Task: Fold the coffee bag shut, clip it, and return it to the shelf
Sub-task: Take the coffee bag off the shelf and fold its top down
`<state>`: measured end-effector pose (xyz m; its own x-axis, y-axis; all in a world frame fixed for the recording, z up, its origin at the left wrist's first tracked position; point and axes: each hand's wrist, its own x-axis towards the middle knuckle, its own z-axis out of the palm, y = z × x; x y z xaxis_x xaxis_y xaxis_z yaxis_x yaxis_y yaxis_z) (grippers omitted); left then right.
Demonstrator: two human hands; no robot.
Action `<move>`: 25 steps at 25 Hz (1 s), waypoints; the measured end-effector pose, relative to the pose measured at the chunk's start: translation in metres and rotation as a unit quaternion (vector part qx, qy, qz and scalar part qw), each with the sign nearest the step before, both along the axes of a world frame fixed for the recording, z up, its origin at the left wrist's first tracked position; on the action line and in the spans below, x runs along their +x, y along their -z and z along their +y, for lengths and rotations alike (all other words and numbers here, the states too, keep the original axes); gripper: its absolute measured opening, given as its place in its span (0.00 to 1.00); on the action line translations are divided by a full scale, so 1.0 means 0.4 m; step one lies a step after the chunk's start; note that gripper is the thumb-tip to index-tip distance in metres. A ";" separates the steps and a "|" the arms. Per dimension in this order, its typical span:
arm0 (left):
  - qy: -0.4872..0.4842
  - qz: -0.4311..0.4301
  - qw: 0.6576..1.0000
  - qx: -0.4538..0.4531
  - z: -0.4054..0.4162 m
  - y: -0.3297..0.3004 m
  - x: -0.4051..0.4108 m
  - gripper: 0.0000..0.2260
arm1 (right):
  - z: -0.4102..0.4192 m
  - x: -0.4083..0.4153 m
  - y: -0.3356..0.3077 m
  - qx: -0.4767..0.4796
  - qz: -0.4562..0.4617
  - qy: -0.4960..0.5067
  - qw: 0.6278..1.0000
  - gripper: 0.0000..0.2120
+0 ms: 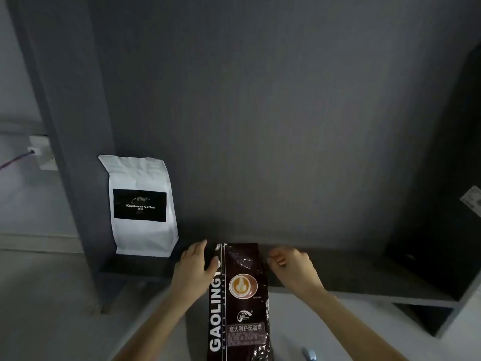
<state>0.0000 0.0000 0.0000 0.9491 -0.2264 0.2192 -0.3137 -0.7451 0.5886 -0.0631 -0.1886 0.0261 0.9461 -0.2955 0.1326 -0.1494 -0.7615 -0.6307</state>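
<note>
Only the head view here, looking down. A tall dark brown glossy foil coffee bag with white GAOLINGTO lettering (239, 300) is standing or leaning in the middle, long axis running straight away from the person, top edge pointing at the dark grey shelf (338, 269) behind it. The left hand (194, 272) is pressing against the bag's upper left side, thumb touching the foil near the top corner. The right hand (291, 267) is sitting just beside the upper right edge with fingers curled in; I can't tell if it's actually pinching the bag or only hovering next to it. So the hands are apart, one on each side of the top, both about equally near it.

I'd say the fold is only just getting going, since the top looks flat and unrolled. A small light blue thing (309, 354) is poking in at the bottom edge to the right of the bag, maybe the clip, too cut off to say.

On the shelf, well to the left, a white stand-up coffee pouch with a black label (141, 207) is standing upright and closed. Can't see into either bag.
</note>
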 end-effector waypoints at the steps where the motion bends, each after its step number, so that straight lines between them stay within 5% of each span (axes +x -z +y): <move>1: -0.002 0.018 1.000 -0.013 0.002 0.012 0.007 0.23 | -0.003 0.006 0.013 0.014 0.010 0.007 1.000 0.10; 8: 0.027 0.030 0.997 -0.070 -0.006 0.056 0.004 0.10 | 0.024 0.023 0.074 0.070 0.037 0.013 0.997 0.13; 16: 0.018 0.051 0.989 -0.141 0.000 0.042 -0.038 0.11 | 0.058 0.000 0.092 0.161 0.021 0.024 0.986 0.06; 25: -0.023 0.084 0.919 -0.385 -0.008 0.034 -0.172 0.13 | 0.077 -0.147 0.093 0.259 -0.106 0.079 0.957 0.05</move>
